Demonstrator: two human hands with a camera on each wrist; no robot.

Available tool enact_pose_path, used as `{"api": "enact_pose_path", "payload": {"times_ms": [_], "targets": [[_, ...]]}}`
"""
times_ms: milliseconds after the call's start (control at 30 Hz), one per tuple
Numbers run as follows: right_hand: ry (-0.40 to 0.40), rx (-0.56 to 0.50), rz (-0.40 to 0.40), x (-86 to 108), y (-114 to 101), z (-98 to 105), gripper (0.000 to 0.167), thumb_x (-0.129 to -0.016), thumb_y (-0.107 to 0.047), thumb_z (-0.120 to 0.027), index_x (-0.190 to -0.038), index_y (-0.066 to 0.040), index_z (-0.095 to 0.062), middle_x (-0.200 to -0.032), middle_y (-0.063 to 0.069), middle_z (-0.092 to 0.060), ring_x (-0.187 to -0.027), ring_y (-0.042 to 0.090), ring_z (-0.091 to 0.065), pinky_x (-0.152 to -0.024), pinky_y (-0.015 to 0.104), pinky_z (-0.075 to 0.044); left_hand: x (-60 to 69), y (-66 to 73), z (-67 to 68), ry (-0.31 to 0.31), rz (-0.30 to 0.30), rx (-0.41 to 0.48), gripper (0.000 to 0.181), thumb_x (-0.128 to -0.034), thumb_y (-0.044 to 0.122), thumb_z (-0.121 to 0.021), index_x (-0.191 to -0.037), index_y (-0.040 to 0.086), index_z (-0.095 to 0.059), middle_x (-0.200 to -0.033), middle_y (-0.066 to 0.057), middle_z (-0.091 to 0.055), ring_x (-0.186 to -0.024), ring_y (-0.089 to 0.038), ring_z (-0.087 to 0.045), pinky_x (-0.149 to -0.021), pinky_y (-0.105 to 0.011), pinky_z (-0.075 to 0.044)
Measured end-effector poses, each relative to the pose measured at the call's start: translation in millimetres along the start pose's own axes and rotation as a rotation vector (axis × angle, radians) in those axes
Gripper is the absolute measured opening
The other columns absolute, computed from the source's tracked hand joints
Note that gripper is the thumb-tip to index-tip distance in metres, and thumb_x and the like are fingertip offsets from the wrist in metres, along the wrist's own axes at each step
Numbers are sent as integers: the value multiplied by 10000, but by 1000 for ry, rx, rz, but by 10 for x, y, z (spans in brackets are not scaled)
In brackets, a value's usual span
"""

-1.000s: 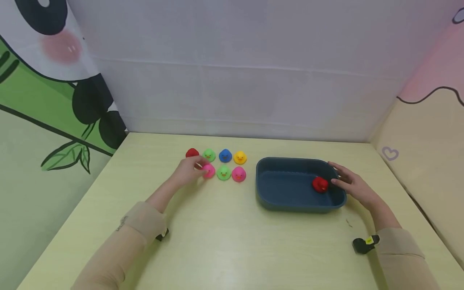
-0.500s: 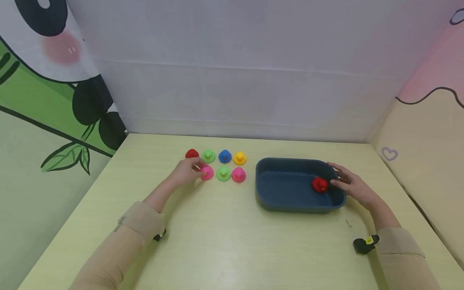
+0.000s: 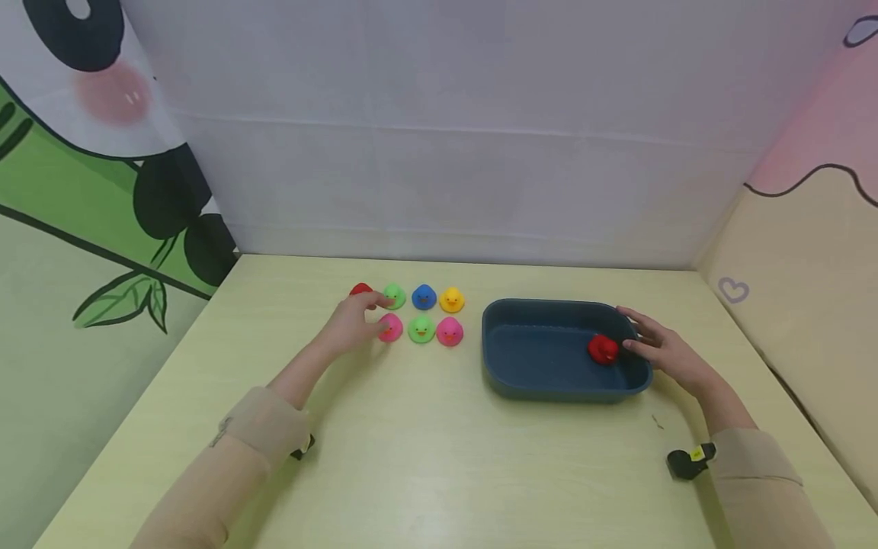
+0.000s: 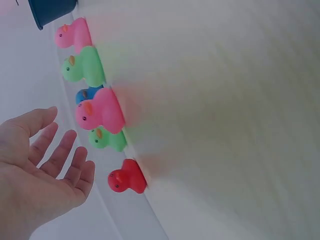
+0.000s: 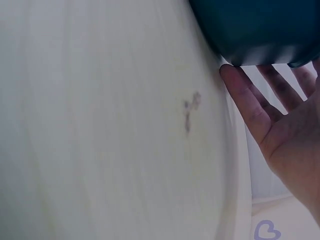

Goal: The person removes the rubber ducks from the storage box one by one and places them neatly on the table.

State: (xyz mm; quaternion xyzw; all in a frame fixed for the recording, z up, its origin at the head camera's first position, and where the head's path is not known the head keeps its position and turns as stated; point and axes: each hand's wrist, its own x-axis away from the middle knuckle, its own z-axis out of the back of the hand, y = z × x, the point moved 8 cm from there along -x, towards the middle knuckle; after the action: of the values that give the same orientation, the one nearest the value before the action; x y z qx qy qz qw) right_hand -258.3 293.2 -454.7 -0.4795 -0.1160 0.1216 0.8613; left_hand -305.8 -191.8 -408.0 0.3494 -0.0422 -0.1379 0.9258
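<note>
My left hand [image 3: 348, 324] is by the left end of two rows of rubber ducks, spread and holding nothing. Its fingers are nearest a pink duck [image 3: 392, 328] and a red duck [image 3: 360, 289], which the hand partly covers in the head view. The left wrist view has a gap between this hand [image 4: 47, 160] and the ducks. Extended fingers of my right hand [image 3: 668, 352] rest against the right end of a dark blue bin [image 3: 528, 387]. Inside the bin, near that end, sits another red duck [image 3: 603, 349].
Back-row ducks are green [image 3: 394, 295], blue [image 3: 424, 297] and yellow [image 3: 452, 300]. A green duck [image 3: 421, 329] and a second pink duck [image 3: 450, 332] continue the front row. A pale wall hanging [image 3: 439, 191] rises behind the table [image 3: 439, 473].
My left hand's fingers have come off the front-left pink duck and spread apart. That duck sits slightly further left. My right hand stays at the bin.
</note>
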Motion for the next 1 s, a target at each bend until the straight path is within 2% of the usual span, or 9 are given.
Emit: {"api": "enact_pose_path", "payload": {"times_ms": [133,267,433,600,833,1000], "targets": [[1,-1,-4,-4,-7,1,629,-974,-282,-519,-1513,-263,-196,-1562,188,-118,-1371,519,-136,-899,624,-420,17,147,31,19,-68,10,368,-863,85,-654,-1223,46,-588,-1221,-143,-604,-1154,-345,-491,-956,-481,-442],[1,5,-2,-4,-9,0,624,-977,-288,-512,-1514,-269,-193,-1563,186,-117,-1371,518,-135,-896,619,-426,35,271,36,23,-97,38,362,-865,73,-642,-1222,53,-591,-1212,-141,-611,-1157,-351,-501,-967,-493,-432],[-2,5,7,-2,-11,-12,619,-983,-285,-500,-1516,-267,-185,-1564,188,-106,-1368,523,-133,-905,641,-409,72,455,16,29,-118,49,374,-862,119,-668,-1224,62,-594,-1214,-118,-610,-1149,-315,-530,-972,-453,-445],[-5,-4,20,7,-22,-28,609,-992,-273,-483,-1518,-249,-177,-1563,198,-97,-1355,532,-167,-911,648,-400,106,629,-30,20,-106,77,380,-867,148,-673,-1230,70,-595,-1234,-85,-604,-1183,-292,-517,-985,-438,-443],[2,-1,19,8,-45,-34,601,-994,-282,-476,-1517,-256,-181,-1561,204,-99,-1349,533,-184,-914,642,-401,110,911,-62,34,-162,59,347,-876,166,-662,-1211,95,-607,-1171,-49,-621,-1105,-237,-536,-974,-432,-443],[6,1,22,11,-51,-30,597,-996,-270,-474,-1517,-245,-183,-1555,221,-104,-1346,536,-184,-904,627,-416,76,1093,-116,35,-195,65,376,-871,186,-668,-1233,117,-599,-1218,-35,-608,-1121,-222,-528,-945,-401,-470]]}}
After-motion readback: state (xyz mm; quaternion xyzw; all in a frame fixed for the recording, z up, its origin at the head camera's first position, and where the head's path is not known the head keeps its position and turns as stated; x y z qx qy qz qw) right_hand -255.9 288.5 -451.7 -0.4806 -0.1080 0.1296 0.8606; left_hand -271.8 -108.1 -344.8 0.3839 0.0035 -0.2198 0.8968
